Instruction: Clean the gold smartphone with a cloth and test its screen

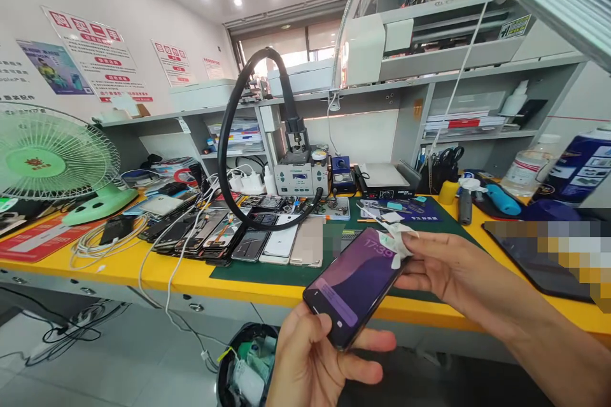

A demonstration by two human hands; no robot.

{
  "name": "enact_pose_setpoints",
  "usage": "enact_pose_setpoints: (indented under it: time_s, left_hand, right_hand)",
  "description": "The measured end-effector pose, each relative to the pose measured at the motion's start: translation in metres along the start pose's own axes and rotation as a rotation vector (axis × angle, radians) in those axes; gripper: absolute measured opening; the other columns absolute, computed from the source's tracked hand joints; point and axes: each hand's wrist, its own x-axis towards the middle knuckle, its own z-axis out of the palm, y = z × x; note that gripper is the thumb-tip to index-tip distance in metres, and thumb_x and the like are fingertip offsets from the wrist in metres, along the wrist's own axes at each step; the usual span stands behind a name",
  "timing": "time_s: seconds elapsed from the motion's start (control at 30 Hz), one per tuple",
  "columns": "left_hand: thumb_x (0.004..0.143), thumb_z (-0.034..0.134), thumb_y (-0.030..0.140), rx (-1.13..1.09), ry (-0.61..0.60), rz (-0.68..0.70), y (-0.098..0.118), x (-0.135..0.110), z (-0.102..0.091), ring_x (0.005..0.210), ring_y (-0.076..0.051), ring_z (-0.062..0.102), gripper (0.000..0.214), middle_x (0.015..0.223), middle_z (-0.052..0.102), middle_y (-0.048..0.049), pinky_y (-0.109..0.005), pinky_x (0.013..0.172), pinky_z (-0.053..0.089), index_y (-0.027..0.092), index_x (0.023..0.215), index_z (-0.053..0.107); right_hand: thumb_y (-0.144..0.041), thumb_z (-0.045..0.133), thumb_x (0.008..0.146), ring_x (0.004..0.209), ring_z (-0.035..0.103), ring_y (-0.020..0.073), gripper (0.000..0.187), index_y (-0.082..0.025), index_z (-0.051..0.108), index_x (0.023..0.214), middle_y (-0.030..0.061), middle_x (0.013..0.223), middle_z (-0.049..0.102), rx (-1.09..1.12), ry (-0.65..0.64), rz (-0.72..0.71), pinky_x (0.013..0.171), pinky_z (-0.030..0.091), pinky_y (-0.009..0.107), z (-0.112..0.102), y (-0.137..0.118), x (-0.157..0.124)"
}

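A smartphone point(353, 280) with a lit purple lock screen is held tilted above the front edge of the bench. My left hand point(319, 356) grips its lower end, thumb on the glass and fingers beneath. At the phone's upper end, my right hand point(434, 261) pinches a crumpled white wipe point(395, 241) against the screen, covering part of the clock digits. The wipe looks like thin tissue or cloth; I cannot tell which. Some of my right fingers pass behind the phone, and their tips are partly hidden.
A green mat point(281, 275) lies on the yellow bench point(191, 276). Several phones and screens point(281, 241) sit at left, near a hot-air station point(301, 178) with a looped black hose. A green fan point(48, 159) stands far left, a tablet point(525, 261) right, a bin point(224, 369) below.
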Motion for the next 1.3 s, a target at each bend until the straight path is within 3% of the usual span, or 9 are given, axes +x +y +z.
enact_pose_setpoints:
  time_s: [0.37,0.6,0.67,0.77,0.93,1.03,1.13,1.2,1.3]
  left_hand:
    - [0.074,0.077,0.026,-0.03,-0.018,-0.004,0.002,-0.004,0.0,0.078,-0.031,0.077,0.031,0.106,0.076,-0.0209,-0.023,0.05,0.06,0.006,0.097,0.069]
    - [0.073,0.073,0.022,0.03,-0.031,-0.034,0.003,-0.005,-0.007,0.08,-0.034,0.076,0.029,0.094,0.078,-0.0156,-0.03,0.055,0.061,0.011,0.099,0.068]
    - [0.069,0.069,0.019,0.065,-0.077,-0.086,0.005,-0.004,-0.011,0.08,-0.034,0.076,0.04,0.091,0.078,-0.0145,-0.036,0.061,0.062,0.011,0.108,0.069]
    - [0.062,0.069,0.014,0.08,-0.127,-0.161,0.003,0.0,-0.013,0.08,-0.03,0.076,0.05,0.094,0.078,-0.0166,-0.036,0.07,0.061,0.006,0.112,0.071]
    - [0.074,0.071,0.021,0.132,-0.047,-0.15,-0.007,0.007,-0.004,0.07,-0.032,0.075,0.031,0.096,0.077,-0.0175,-0.042,0.063,0.061,0.01,0.103,0.072]
    - [0.076,0.072,0.017,0.072,0.088,-0.034,-0.005,0.011,0.0,0.073,-0.029,0.075,0.025,0.099,0.078,-0.0171,-0.038,0.066,0.062,0.009,0.099,0.073]
    - [0.077,0.07,0.012,-0.023,0.215,0.061,0.002,0.015,0.002,0.079,-0.027,0.075,0.027,0.102,0.077,-0.017,-0.035,0.071,0.062,0.008,0.104,0.072]
    - [0.078,0.069,0.01,-0.059,0.262,0.093,0.005,0.019,0.003,0.078,-0.025,0.076,0.031,0.103,0.077,-0.017,-0.03,0.066,0.062,0.008,0.109,0.071]
    - [0.079,0.068,0.009,-0.11,0.274,0.116,0.004,0.024,0.006,0.079,-0.023,0.076,0.031,0.102,0.078,-0.0159,-0.026,0.065,0.062,0.009,0.11,0.07]
  right_hand:
    - [-0.033,0.072,0.092,0.086,0.074,0.0252,0.029,-0.011,0.074,0.109,0.0152,0.101,0.075,-0.033,-0.003,0.018,0.076,0.065,0.032,0.002,0.002,0.001]
    - [-0.034,0.076,0.087,0.078,0.073,0.0225,0.024,-0.011,0.075,0.092,0.0126,0.09,0.075,-0.081,-0.029,0.007,0.072,0.064,0.031,-0.001,-0.001,0.004]
    - [-0.033,0.078,0.084,0.07,0.072,0.0203,0.023,-0.01,0.075,0.085,0.0109,0.082,0.074,-0.128,-0.075,0.015,0.068,0.063,0.03,-0.003,-0.006,0.007]
    - [-0.033,0.076,0.085,0.062,0.07,0.0174,0.024,-0.009,0.074,0.082,0.0093,0.075,0.073,-0.234,-0.19,0.044,0.062,0.061,0.027,0.0,-0.014,0.015]
    - [-0.037,0.071,0.088,0.069,0.068,0.0175,0.027,-0.011,0.072,0.087,0.0083,0.082,0.072,-0.329,-0.309,0.017,0.064,0.059,0.029,0.016,-0.019,0.03]
    - [-0.042,0.07,0.089,0.08,0.064,0.0174,0.026,-0.016,0.074,0.087,0.0055,0.091,0.07,-0.419,-0.125,-0.181,0.073,0.055,0.028,0.017,-0.016,0.028]
    - [-0.047,0.065,0.093,0.064,0.053,0.0134,0.04,-0.017,0.07,0.068,0.0001,0.064,0.061,-0.609,0.139,-0.334,0.064,0.046,0.024,0.011,0.002,0.014]
    - [-0.049,0.066,0.092,0.059,0.05,0.0143,0.035,-0.018,0.075,0.078,-0.0014,0.055,0.056,-0.603,0.135,-0.307,0.06,0.044,0.025,0.006,0.023,0.002]
    - [-0.049,0.071,0.089,0.053,0.053,0.015,0.035,-0.019,0.076,0.107,0.0002,0.059,0.062,-0.385,0.124,-0.26,0.056,0.047,0.027,0.005,0.058,-0.014]
